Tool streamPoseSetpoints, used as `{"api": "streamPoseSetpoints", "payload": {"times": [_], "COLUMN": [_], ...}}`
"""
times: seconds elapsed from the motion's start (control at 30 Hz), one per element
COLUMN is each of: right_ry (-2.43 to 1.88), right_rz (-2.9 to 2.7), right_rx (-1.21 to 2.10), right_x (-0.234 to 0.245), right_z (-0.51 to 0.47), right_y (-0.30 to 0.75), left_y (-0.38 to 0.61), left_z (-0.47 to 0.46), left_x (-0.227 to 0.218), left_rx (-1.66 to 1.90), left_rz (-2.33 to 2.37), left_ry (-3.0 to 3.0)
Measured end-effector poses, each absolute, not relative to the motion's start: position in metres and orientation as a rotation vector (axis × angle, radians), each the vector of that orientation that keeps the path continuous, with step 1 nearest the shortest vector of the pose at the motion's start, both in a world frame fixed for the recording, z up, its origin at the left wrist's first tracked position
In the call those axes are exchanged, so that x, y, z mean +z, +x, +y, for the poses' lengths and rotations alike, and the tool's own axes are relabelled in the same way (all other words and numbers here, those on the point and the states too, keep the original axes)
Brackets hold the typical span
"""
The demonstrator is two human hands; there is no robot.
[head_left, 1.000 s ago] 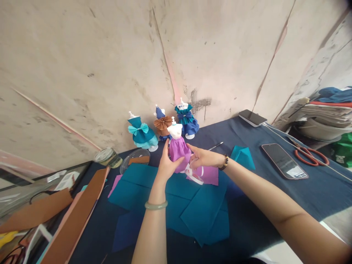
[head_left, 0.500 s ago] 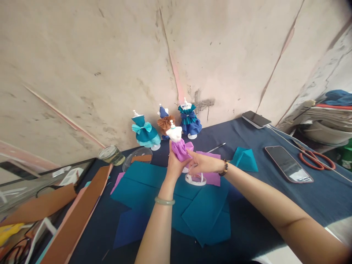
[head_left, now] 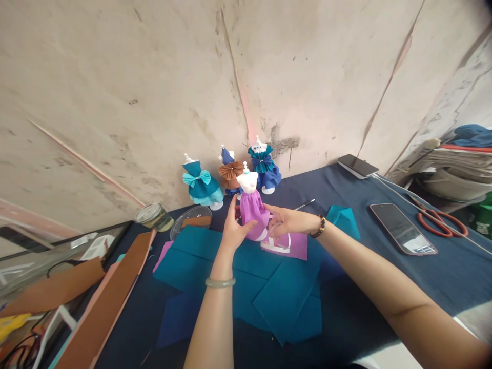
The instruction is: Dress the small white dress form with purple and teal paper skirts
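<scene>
A small white dress form [head_left: 248, 180] in a gathered purple skirt [head_left: 254, 211] stands almost upright between my hands, a bit of its white base showing below the hem. My left hand [head_left: 232, 228] is open at the skirt's left side, the thumb by its front and the fingers apart from it. From the right, the index finger of my right hand [head_left: 294, 221] reaches to the skirt. Its other fingers are curled around a white ring-shaped roll of narrow tape [head_left: 277, 249]. Beneath lie purple cloth [head_left: 300, 247] and teal cloth pieces [head_left: 284, 302].
Along the wall stand three dressed forms: teal [head_left: 202, 184], brown and blue [head_left: 230, 174], and blue with teal [head_left: 268, 171]. To the right are a pen [head_left: 305, 204], folded teal cloth [head_left: 344, 220], a phone [head_left: 402, 228] and scissors [head_left: 442, 223]. A glass jar [head_left: 155, 217] stands left.
The dress form has come from leaning to nearly upright, showing its full skirt. My left hand has loosened and shifted slightly left. The white roll has tipped with my right hand.
</scene>
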State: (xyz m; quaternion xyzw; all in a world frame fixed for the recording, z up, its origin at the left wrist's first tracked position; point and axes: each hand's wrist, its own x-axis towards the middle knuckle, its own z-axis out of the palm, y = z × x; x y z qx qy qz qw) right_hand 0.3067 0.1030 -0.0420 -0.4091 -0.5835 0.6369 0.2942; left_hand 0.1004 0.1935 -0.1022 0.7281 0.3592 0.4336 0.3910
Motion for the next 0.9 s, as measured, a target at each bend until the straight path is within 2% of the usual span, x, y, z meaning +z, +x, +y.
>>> {"api": "streamPoseSetpoints", "payload": {"times": [0.23, 0.47, 0.53, 0.7, 0.9], "right_ry": [-1.143, -1.157, -1.159, -1.104, -1.001], "right_rz": [-1.492, -1.388, -1.369, -1.277, -1.185], "right_rx": [1.689, 1.591, 1.518, 1.358, 1.207], "right_x": [-0.036, -0.011, -0.001, 0.016, 0.022], "right_z": [0.103, 0.089, 0.083, 0.067, 0.054], "right_y": [0.314, 0.327, 0.329, 0.326, 0.321], "left_y": [0.092, 0.091, 0.094, 0.109, 0.124], "left_z": [0.198, 0.165, 0.148, 0.112, 0.096], "left_x": [-0.094, -0.048, -0.032, -0.007, -0.008], "left_rx": [1.226, 1.699, 1.536, 0.743, 0.551], "left_rz": [0.883, 0.985, 1.005, 0.881, 0.890], "left_ry": [1.916, 1.799, 1.858, 2.009, 1.878]}}
